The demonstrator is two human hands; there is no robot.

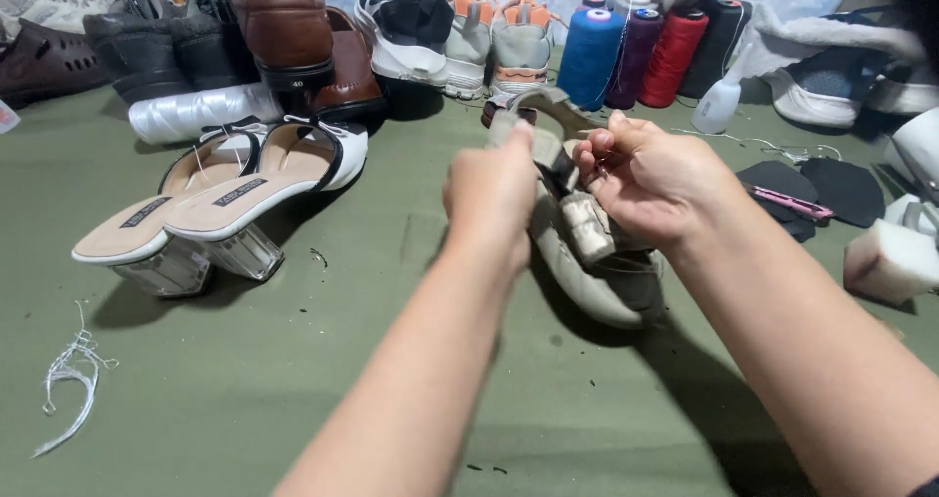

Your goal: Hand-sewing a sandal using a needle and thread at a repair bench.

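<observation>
We grip the beige sandal with the left hand while the right hand fingers pinch thread at its strap; stitching looks midway, unfinished.

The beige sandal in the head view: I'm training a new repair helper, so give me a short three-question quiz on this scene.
1. True or false: both hands hold the beige sandal.
2. Which spool stands furthest left? A) red B) blue C) black
3. Fill in: the pair of white heeled sandals has clear block ____.

Key:
1. True: the left hand and right hand both grip it above the green table.
2. B, the blue thread spool, with the red thread spool further right.
3. heels.
</observation>
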